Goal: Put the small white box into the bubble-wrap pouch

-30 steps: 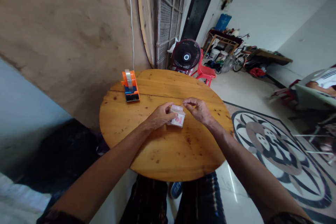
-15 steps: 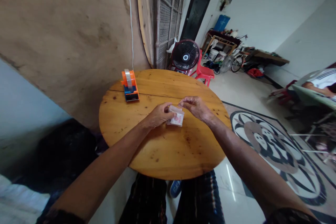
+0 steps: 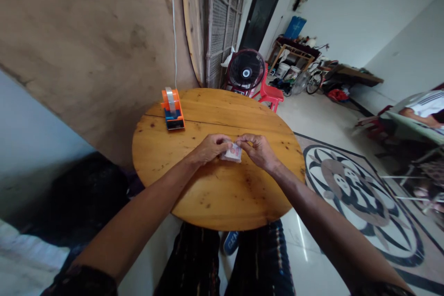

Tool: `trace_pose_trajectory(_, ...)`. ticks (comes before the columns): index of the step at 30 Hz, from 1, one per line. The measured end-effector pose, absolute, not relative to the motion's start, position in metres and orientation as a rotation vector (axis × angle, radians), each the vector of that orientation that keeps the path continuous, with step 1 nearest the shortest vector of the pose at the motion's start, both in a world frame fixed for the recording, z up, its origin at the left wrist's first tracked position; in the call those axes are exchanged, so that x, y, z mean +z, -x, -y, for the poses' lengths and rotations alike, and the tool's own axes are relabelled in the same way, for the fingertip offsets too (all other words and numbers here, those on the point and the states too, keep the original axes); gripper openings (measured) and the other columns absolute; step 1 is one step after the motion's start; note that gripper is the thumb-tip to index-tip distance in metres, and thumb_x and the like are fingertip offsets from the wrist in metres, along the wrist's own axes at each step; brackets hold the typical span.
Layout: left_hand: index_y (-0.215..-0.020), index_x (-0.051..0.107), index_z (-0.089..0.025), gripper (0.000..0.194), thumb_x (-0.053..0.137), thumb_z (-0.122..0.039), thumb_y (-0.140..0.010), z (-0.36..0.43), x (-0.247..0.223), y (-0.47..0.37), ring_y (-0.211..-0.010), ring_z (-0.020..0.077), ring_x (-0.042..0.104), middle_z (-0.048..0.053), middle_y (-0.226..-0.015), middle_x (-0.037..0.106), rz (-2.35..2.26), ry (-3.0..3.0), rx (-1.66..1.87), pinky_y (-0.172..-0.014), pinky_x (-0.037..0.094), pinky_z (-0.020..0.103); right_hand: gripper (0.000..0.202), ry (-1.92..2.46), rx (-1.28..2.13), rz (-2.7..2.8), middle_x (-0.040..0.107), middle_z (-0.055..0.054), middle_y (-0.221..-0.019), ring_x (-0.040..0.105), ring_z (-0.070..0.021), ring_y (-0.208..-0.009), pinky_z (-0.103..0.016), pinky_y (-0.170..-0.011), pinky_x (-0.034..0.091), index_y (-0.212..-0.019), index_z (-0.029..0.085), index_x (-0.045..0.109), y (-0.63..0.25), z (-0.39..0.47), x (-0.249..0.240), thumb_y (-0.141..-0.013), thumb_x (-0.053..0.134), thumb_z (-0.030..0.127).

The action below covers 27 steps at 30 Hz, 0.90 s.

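A small whitish block-like packet [image 3: 231, 153] with reddish print, seemingly in clear plastic, is near the middle of the round wooden table [image 3: 222, 203]. My left hand [image 3: 212, 147] grips its left side, thumb over the top. At the packet's upper right edge, my right hand [image 3: 255, 148] has thumb and forefinger pinched together; what lies between them is too small to make out. An orange and blue tape dispenser [image 3: 172, 108] with a roll of clear tape stands farther off, on the table's left side.
A dark fan [image 3: 245, 71] and a red plastic chair [image 3: 268, 90] stand beyond the table's far edge. A brown wall panel [image 3: 104, 46] borders the left. Another person's arm [image 3: 421, 118] rests on a green-covered table at the far right.
My right hand has come down and slightly inward onto the packet's upper right edge. The packet looks tilted differently, while my left hand keeps hold of it.
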<state>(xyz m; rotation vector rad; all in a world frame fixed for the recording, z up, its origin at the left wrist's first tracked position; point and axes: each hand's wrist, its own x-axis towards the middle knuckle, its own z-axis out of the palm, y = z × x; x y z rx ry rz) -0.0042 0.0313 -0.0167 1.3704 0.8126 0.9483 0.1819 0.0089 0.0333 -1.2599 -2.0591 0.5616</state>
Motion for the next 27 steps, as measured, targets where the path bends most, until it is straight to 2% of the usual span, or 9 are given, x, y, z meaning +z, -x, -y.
trace_pose_trajectory(4, -0.096, 0.069, -0.014, 0.033, 0.068, -0.037, -0.073, -0.033, -0.019, 0.004, -0.065, 0.0117, 0.057, 0.003, -0.081, 0.068, -0.819, -1.380, 0.964, -0.063, 0.045, 0.024, 0.027, 1.196, 0.494, 2.034, 0.071, -0.005, -0.083, 0.065, -0.0200, -0.080, -0.034, -0.078, 0.050, -0.082, 0.024, 0.075, -0.180, -0.003, 0.024, -0.089, 0.056, 0.040)
trace_pose_trajectory(14, -0.085, 0.067, -0.013, 0.030, 0.064, -0.041, -0.074, -0.028, -0.011, 0.003, -0.056, 0.0096, 0.048, 0.000, -0.067, 0.060, -0.859, -1.402, 0.955, -0.052, 0.037, 0.022, 0.022, 1.222, -0.019, 2.186, 0.073, -0.007, -0.101, 0.064, -0.0215, -0.094, -0.037, -0.085, 0.041, -0.090, 0.023, 0.076, -0.176, 0.009, 0.008, -0.093, 0.054, 0.027)
trace_pose_trajectory(17, -0.085, 0.067, -0.012, 0.032, 0.063, -0.042, -0.074, -0.028, -0.011, 0.002, -0.058, 0.0101, 0.049, 0.000, -0.068, 0.060, -0.861, -1.444, 0.958, -0.054, 0.039, 0.022, 0.022, 1.239, -0.163, 2.244, 0.072, -0.008, -0.107, 0.063, -0.0225, -0.095, -0.039, -0.084, 0.039, -0.100, 0.022, 0.074, -0.177, 0.017, 0.008, -0.094, 0.053, 0.026)
trace_pose_trajectory(20, -0.088, 0.067, -0.012, 0.033, 0.061, -0.042, -0.076, -0.029, -0.012, 0.002, -0.059, 0.0102, 0.049, 0.000, -0.070, 0.061, -0.886, -1.497, 0.957, -0.055, 0.039, 0.022, 0.028, 1.179, -0.261, 2.311, 0.068, -0.009, -0.119, 0.061, -0.0238, -0.105, -0.042, -0.088, 0.037, -0.116, 0.023, 0.067, -0.182, 0.029, 0.008, -0.094, 0.051, 0.022)
trace_pose_trajectory(24, -0.087, 0.067, -0.013, 0.031, 0.058, -0.041, -0.078, -0.030, -0.013, 0.002, -0.061, 0.0109, 0.050, 0.001, -0.072, 0.062, -0.909, -1.568, 0.966, -0.058, 0.041, 0.023, 0.036, 1.163, -0.260, 2.289, 0.060, -0.010, -0.135, 0.057, -0.0259, -0.117, -0.046, -0.093, 0.038, -0.124, 0.024, 0.062, -0.195, 0.044, 0.005, -0.091, 0.050, 0.016)
trace_pose_trajectory(27, -0.081, 0.067, -0.013, 0.030, 0.055, -0.041, -0.079, -0.031, -0.012, 0.003, -0.066, 0.0126, 0.052, 0.001, -0.073, 0.062, -0.976, -1.676, 0.970, -0.060, 0.041, 0.024, 0.030, 1.270, -0.051, 2.110, 0.057, -0.011, -0.137, 0.055, -0.0275, -0.121, -0.049, -0.098, 0.041, -0.118, 0.024, 0.065, -0.207, 0.039, -0.001, -0.091, 0.051, 0.022)
